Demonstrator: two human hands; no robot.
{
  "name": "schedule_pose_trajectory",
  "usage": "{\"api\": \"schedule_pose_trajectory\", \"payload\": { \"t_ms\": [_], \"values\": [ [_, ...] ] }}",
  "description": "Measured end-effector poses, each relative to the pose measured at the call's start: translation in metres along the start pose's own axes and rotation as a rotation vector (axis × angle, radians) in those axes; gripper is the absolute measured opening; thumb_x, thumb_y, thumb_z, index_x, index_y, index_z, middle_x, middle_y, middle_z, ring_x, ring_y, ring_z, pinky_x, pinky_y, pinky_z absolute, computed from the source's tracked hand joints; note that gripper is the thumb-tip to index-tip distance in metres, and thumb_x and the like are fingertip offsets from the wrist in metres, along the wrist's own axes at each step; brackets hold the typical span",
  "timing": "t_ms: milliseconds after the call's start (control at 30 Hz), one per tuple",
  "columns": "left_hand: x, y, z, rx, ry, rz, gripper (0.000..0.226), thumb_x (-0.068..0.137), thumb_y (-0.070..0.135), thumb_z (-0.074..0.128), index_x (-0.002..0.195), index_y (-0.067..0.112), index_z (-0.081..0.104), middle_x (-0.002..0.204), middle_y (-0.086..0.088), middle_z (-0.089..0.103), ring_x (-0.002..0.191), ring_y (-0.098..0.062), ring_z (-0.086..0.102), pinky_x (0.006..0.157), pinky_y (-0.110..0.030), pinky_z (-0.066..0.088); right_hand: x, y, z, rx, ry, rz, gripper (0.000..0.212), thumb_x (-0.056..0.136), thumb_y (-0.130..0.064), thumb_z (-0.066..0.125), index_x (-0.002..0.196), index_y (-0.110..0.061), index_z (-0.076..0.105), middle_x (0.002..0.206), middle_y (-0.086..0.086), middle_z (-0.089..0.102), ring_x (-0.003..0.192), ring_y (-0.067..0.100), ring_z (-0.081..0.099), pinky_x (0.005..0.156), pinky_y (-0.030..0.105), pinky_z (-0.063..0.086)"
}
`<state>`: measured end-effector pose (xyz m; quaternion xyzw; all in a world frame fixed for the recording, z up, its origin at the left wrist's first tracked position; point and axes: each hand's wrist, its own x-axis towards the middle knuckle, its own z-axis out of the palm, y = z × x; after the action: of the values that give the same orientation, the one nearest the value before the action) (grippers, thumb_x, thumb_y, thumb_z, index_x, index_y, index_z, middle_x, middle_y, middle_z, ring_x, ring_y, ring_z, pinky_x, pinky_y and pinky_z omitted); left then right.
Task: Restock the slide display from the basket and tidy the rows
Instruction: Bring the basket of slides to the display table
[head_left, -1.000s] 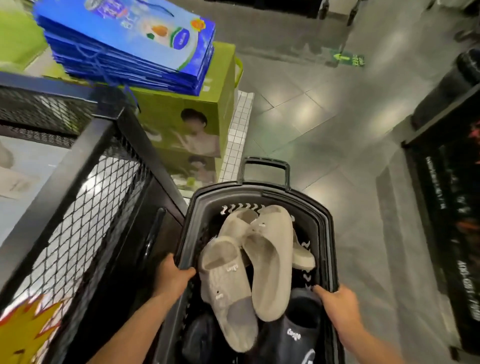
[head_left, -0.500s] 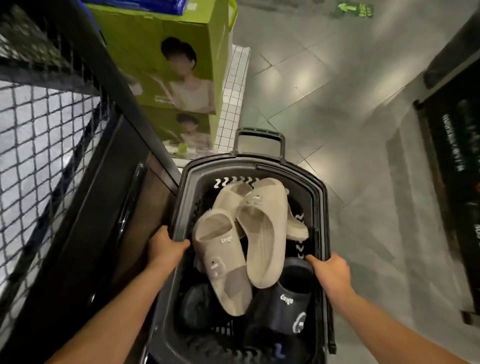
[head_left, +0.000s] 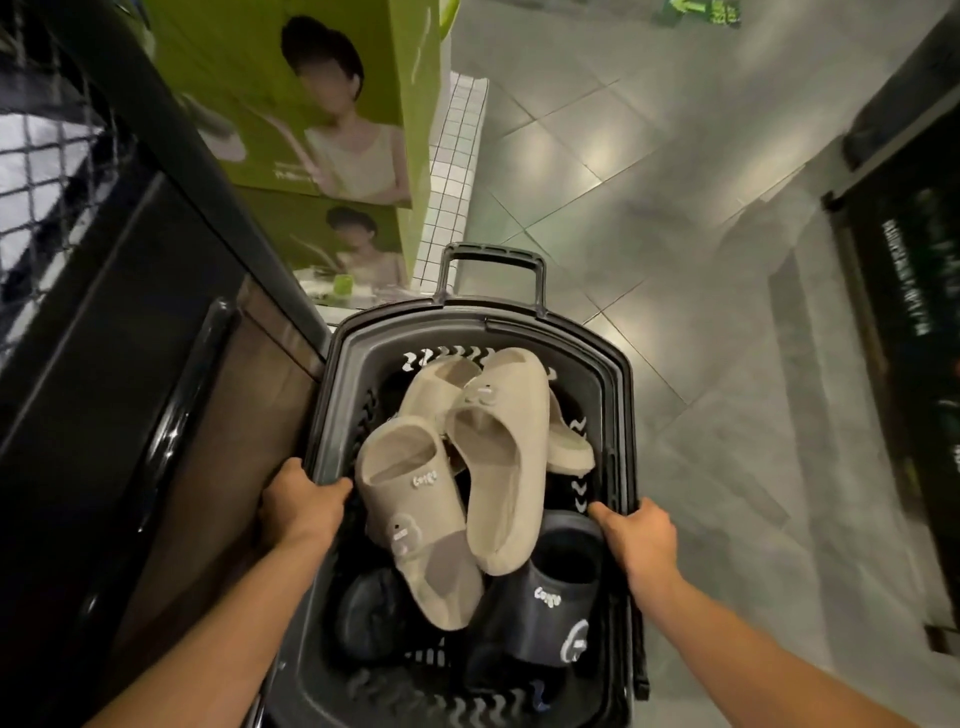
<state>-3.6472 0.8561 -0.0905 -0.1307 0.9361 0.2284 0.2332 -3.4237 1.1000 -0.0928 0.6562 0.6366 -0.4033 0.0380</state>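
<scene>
A: Anything legible?
B: A white script word on the strap of the beige slide (head_left: 415, 519) and on the navy slide (head_left: 550, 608), too blurred to spell.
A: Elsewhere?
B: White lettering down the black stand (head_left: 904, 291), fine print on the green box (head_left: 249, 104), a green floor sign (head_left: 698, 10) with an arrow: all unreadable

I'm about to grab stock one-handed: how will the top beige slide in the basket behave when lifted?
The top beige slide looks thick and foamy, so probably light for its size and stiff enough not to flop. Its matte surface should not slip. It lies partly over the other beige slide in the basket, which may shift.
</scene>
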Motion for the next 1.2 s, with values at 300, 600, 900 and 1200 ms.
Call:
{"api": "schedule_pose_trajectory", "payload": {
  "t_ms": [300, 600, 900, 1200],
  "values": [
    [-0.005, 0.01, -0.005, 0.075, -0.061, -0.03, 0.072, 0.082, 0.031, 0.076, 0.138, -0.001, 0.044, 0.135, -0.024, 0.053, 0.123, -0.044, 0.051, 0.097, -0.049, 0.044, -0.001, -0.006, -0.009, -0.015, -0.09, -0.015, 0.026, 0.081, -0.031, 0.076, 0.086, -0.017, 0.055, 0.078, -0.003, 0.057, 0.082, 0.022, 0.055, 0.074, 0.03, 0.044],
    [-0.036, 0.033, -0.055, 0.174, -0.19, 0.116, 0.042, 0.095, 0.026, 0.057, 0.13, 0.006, 0.051, 0.13, -0.019, 0.058, 0.119, -0.036, 0.054, 0.095, -0.039, 0.044, -0.022, -0.033, -0.045, -0.27, -0.233, -0.015, 0.038, 0.09, -0.039, 0.059, 0.116, -0.011, 0.062, 0.112, 0.01, 0.068, 0.107, 0.031, 0.061, 0.082, 0.031, 0.046],
    [-0.148, 0.106, -0.185, 0.652, -0.45, 0.425, 0.049, 0.102, 0.05, 0.023, 0.111, 0.018, 0.059, 0.12, -0.011, 0.063, 0.109, -0.031, 0.06, 0.091, -0.04, 0.048, -0.121, -0.137, -0.166, -0.96, -0.235, -0.637, 0.045, 0.099, -0.05, 0.029, 0.113, -0.022, 0.061, 0.113, 0.008, 0.068, 0.108, 0.03, 0.061, 0.091, 0.038, 0.047],
    [-0.284, 0.173, -0.335, 0.608, -0.294, 0.538, 0.053, 0.102, 0.052, 0.024, 0.107, 0.012, 0.059, 0.116, -0.015, 0.064, 0.107, -0.035, 0.06, 0.087, -0.043, 0.048, -0.244, -0.237, -0.289, -1.028, -0.13, -0.92, 0.041, 0.099, -0.046, 0.032, 0.102, -0.019, 0.064, 0.108, 0.004, 0.067, 0.102, 0.027, 0.061, 0.083, 0.037, 0.044]
  ]
}}
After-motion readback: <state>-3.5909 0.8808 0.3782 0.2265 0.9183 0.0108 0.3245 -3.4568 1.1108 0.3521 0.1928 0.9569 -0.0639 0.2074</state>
